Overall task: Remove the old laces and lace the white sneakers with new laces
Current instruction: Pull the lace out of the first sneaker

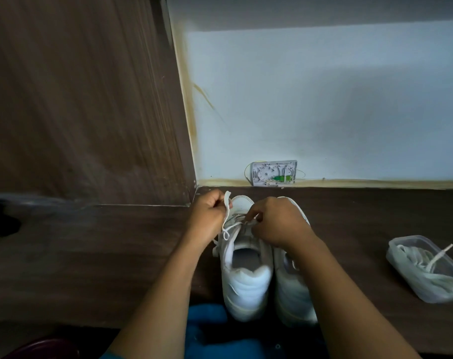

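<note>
White sneakers (243, 281) of smooth pale material stand side by side on the dark wooden floor (116, 242), heels toward the person and toes near the wall. Both hands work over the left-hand sneaker (242, 244). The left hand (210, 216) has its fingers curled round a flat white lace (226, 226) and holds a strand up beside the toe. The right hand (277, 224) pinches the same lace with its fingertips at the eyelets in the middle of the shoe. That lace runs only through the forward eyelets. The rows nearer the open collar look bare and a loose end trails down the shoe's left side. Whether it is an old lace coming out or a new one going in cannot be told, but either way this shoe looks about half done. The right-hand sneaker (292, 299) is mostly hidden under the right forearm, so its lacing cannot be read. Well apart to the right, a clear plastic rectangular container (401, 255) holds a bundle of off-white laces (427, 275), one tip poking over the rim. That suggests at least one lace has yet to be threaded, so much of the job appears to remain.
</note>
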The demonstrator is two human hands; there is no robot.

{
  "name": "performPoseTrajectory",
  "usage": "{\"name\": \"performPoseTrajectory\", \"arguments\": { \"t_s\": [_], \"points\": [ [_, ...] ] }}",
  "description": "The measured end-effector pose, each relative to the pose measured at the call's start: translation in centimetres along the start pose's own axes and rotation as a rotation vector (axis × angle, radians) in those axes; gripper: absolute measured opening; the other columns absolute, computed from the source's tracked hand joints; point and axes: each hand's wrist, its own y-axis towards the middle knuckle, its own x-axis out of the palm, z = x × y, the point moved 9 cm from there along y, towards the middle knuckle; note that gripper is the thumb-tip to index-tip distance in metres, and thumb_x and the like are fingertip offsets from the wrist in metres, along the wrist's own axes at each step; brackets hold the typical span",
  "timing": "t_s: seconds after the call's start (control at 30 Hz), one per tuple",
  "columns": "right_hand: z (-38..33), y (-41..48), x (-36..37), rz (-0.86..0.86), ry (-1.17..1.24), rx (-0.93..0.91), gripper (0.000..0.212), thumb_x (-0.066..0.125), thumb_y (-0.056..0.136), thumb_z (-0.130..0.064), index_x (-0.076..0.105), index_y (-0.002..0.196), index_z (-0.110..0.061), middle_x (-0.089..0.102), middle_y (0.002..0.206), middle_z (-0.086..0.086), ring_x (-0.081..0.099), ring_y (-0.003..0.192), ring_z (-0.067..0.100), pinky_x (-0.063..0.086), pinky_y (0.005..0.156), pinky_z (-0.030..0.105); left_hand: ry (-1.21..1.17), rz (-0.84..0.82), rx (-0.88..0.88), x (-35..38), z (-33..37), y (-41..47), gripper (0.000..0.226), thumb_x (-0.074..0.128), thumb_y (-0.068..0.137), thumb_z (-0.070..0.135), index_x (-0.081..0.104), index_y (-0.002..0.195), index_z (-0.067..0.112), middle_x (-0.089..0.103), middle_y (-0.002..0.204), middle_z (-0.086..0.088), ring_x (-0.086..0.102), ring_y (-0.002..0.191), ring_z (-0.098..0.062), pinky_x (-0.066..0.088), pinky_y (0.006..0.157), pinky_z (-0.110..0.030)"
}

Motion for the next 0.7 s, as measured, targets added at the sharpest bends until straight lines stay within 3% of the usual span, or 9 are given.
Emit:
{"name": "performPoseTrajectory", "arguments": {
  "t_s": [0.07, 0.13, 0.2, 0.27, 0.37, 0.53, 0.7],
  "points": [
    [0.1, 0.0, -0.1, -0.013, -0.004, -0.005, 0.026, 0.063, 0.077, -0.019, 0.072, 0.1, -0.029, 0.07, 0.097, 0.0, 0.063, 0.094, 0.02, 0.046, 0.075, 0.024, 0.019, -0.027, -0.023, 0.0, -0.4, 0.1, 0.023, 0.048, 0.087, -0.006, 0.064, 0.078, 0.008, 0.061, 0.07, 0.001, 0.05, 0.056, 0.003, 0.04, 0.056, -0.014],
    [0.2, -0.1, 0.0, -0.015, -0.004, -0.013, 0.025, 0.063, 0.078, -0.02, 0.071, 0.101, -0.029, 0.069, 0.098, 0.0, 0.063, 0.094, 0.019, 0.045, 0.074, 0.023, 0.128, -0.065, -0.02, 0.4, -0.7, 0.3, 0.021, 0.049, 0.09, 0.0, 0.067, 0.093, 0.01, 0.068, 0.091, -0.004, 0.06, 0.078, -0.009, 0.048, 0.074, -0.023],
    [0.2, -0.1, 0.1, 0.01, 0.011, -0.011, 0.024, 0.062, 0.079, -0.021, 0.07, 0.1, -0.03, 0.069, 0.097, 0.0, 0.063, 0.092, 0.019, 0.042, 0.07, 0.022, 0.181, -0.052, -0.011, 0.4, -0.4, 0.4, 0.023, 0.048, 0.09, 0.004, 0.063, 0.103, 0.015, 0.064, 0.097, -0.002, 0.058, 0.09, -0.017, 0.046, 0.083, -0.03],
    [0.0, 0.0, 0.2, 0.05, 0.009, -0.013, 0.024, 0.061, 0.081, -0.022, 0.068, 0.103, -0.028, 0.068, 0.1, 0.003, 0.062, 0.093, 0.021, 0.04, 0.069, 0.023, 0.09, -0.172, -0.055, 1.5, -0.5, -0.1, 0.024, 0.055, 0.084, 0.008, 0.057, 0.104, 0.021, 0.057, 0.095, -0.001, 0.055, 0.087, -0.017, 0.044, 0.076, -0.029],
    [-0.9, 0.0, 0.8, 0.071, -0.075, -0.039, 0.028, 0.058, 0.083, -0.022, 0.066, 0.11, -0.023, 0.063, 0.106, 0.008, 0.061, 0.099, 0.026, 0.044, 0.074, 0.028, 0.267, -0.415, -0.055, 3.6, -1.4, -1.1, 0.05, 0.068, 0.061, 0.013, 0.054, 0.108, 0.024, 0.052, 0.106, -0.006, 0.054, 0.089, -0.017, 0.042, 0.069, -0.024],
    [-1.7, 0.5, 1.5, 0.118, -0.172, -0.078, 0.027, 0.053, 0.087, -0.019, 0.067, 0.11, -0.021, 0.058, 0.104, 0.009, 0.06, 0.097, 0.029, 0.038, 0.069, 0.028, 0.316, -0.36, -0.049, 2.8, -1.9, -0.9, 0.044, 0.062, 0.067, -0.003, 0.054, 0.104, 0.02, 0.059, 0.098, -0.005, 0.057, 0.082, -0.02, 0.045, 0.067, -0.029],
    [-1.5, 0.5, 1.8, 0.092, -0.076, -0.097, 0.017, 0.059, 0.084, -0.02, 0.071, 0.096, -0.022, 0.058, 0.096, 0.008, 0.059, 0.093, 0.027, 0.036, 0.067, 0.026, 0.223, -0.308, -0.128, 2.0, -2.2, -1.0, 0.038, 0.051, 0.053, 0.011, 0.054, 0.088, 0.025, 0.062, 0.094, -0.01, 0.058, 0.08, -0.026, 0.045, 0.068, -0.036]
  ]
}}
